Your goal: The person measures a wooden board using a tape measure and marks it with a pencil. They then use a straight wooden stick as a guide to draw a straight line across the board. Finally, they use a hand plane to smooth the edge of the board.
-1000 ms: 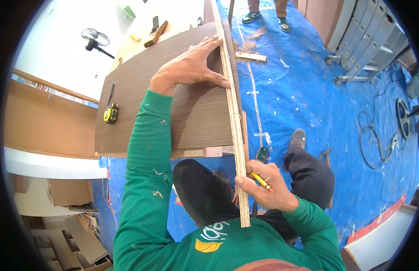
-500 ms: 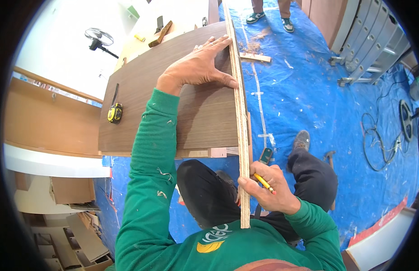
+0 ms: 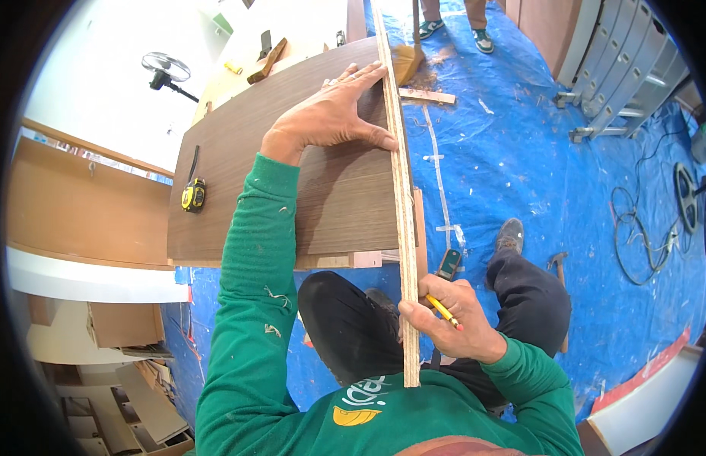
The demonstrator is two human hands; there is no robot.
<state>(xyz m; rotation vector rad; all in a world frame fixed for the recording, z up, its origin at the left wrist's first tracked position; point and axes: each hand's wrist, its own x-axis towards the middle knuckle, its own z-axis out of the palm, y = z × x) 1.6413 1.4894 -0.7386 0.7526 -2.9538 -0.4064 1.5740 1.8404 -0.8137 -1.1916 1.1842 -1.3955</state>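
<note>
My left hand point(image 3: 326, 118) lies spread near the far part of a long pale plywood strip point(image 3: 404, 213), its fingertips and thumb touching the strip. The strip runs lengthwise along the right side of a dark wood-grain board point(image 3: 292, 213) on the work table. In my right hand point(image 3: 452, 319), low in the picture, are a yellow pencil point(image 3: 442, 308) and the strip's near end, with the fingers curled round them. A yellow-and-black tape measure point(image 3: 193, 194) rests on the board's left part.
Blue sheeting point(image 3: 543, 182) covers the floor, with a hammer point(image 3: 558, 262), cables point(image 3: 634, 251) and an aluminum ladder point(image 3: 619, 68). A person's legs point(image 3: 478, 23) stand at the top beside a broom point(image 3: 406, 61). Left are a fan point(image 3: 165, 70), a cabinet point(image 3: 83, 213) and loose panels point(image 3: 147, 399).
A broom has come into view beside the other person's feet. The board and strip appear slightly further right than a second ago; my hands keep the same positions on them.
</note>
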